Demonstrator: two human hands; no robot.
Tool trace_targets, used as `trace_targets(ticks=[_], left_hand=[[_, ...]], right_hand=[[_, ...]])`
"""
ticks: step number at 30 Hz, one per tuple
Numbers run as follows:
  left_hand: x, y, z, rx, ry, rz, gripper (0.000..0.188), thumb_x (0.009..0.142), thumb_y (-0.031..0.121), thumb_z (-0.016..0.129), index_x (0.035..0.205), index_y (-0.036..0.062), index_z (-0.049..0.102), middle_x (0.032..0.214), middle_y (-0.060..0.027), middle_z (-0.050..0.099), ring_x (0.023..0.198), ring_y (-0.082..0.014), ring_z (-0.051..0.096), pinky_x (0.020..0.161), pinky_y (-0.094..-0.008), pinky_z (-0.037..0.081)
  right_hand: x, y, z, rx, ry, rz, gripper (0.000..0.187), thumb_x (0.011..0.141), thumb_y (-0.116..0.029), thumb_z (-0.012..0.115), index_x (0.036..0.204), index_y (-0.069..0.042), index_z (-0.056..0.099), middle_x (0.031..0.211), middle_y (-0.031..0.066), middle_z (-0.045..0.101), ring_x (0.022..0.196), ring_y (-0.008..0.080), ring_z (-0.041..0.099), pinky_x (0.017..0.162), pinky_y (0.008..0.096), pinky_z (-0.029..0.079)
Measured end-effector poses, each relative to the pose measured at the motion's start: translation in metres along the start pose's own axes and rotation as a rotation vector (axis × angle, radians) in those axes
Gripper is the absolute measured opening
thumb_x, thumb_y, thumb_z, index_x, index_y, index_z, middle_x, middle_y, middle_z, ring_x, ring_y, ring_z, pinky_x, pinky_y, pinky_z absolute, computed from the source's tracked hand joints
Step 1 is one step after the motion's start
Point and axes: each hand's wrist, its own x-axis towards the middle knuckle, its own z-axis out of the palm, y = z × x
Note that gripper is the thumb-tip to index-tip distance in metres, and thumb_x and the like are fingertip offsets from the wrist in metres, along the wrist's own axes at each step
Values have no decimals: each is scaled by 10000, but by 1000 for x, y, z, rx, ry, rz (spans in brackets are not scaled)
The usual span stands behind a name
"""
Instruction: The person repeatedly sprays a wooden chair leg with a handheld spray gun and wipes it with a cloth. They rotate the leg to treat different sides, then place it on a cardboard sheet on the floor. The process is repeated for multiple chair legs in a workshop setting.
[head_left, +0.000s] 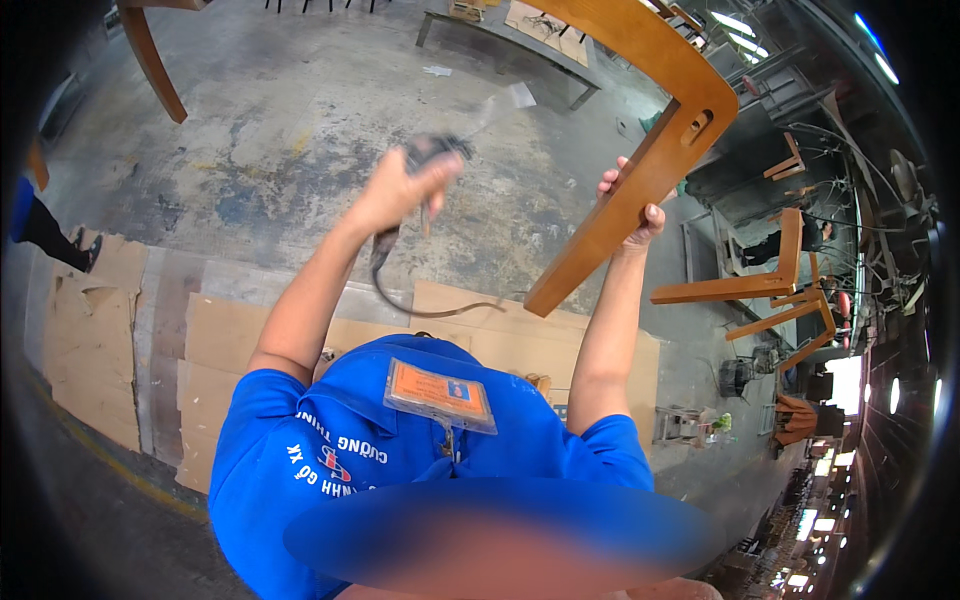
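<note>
My left hand [395,195] is closed round a dark hand tool [438,150] with a hose [380,265] trailing below it. Motion blurs the tool, so its exact kind cannot be made out. To the right, my right hand [635,210] grips the straight leg of a brown, varnished wooden chair frame part [610,215], fingers on one side and thumb on the other. This part is held tilted, its squared end low and nearest me. A slot shows near its rounded corner, and its upper arm runs out of the top edge.
Other wooden frame parts [735,288] hang at the right. A low table [500,45] stands at the far side. Cardboard sheets [235,350] cover the floor near me. Another person's leg [55,235] shows at the left; a wooden piece [155,70] hangs at upper left.
</note>
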Motion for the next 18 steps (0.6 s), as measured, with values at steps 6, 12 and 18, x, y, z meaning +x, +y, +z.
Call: trace_targets(ticks=[6, 12, 18], left_hand=[[-55, -50, 33, 265, -342, -270, 309, 861, 331, 674, 909, 29, 633, 577, 4, 559, 511, -89, 534, 482, -275, 433], [-112, -158, 9, 357, -299, -331, 274, 835, 287, 692, 900, 22, 667, 718, -44, 659, 649, -105, 594, 610, -296, 485], [-256, -273, -67, 225, -1, -557, 264, 806, 282, 716, 901, 37, 685, 757, -80, 683, 705, -133, 624, 659, -295, 492]], right_hand=[[12, 13, 2, 87, -90, 8, 785, 593, -306, 709, 1223, 106, 484, 972, 210, 611, 873, 295, 640, 783, 355, 557], [9, 7, -8, -162, -12, 16, 806, 607, -331, 706, 1239, 111, 469, 986, 213, 614, 867, 283, 645, 791, 343, 554], [-3, 4, 0, -38, -15, -39, 799, 613, -367, 712, 1209, 118, 492, 996, 227, 615, 846, 288, 649, 743, 339, 572]])
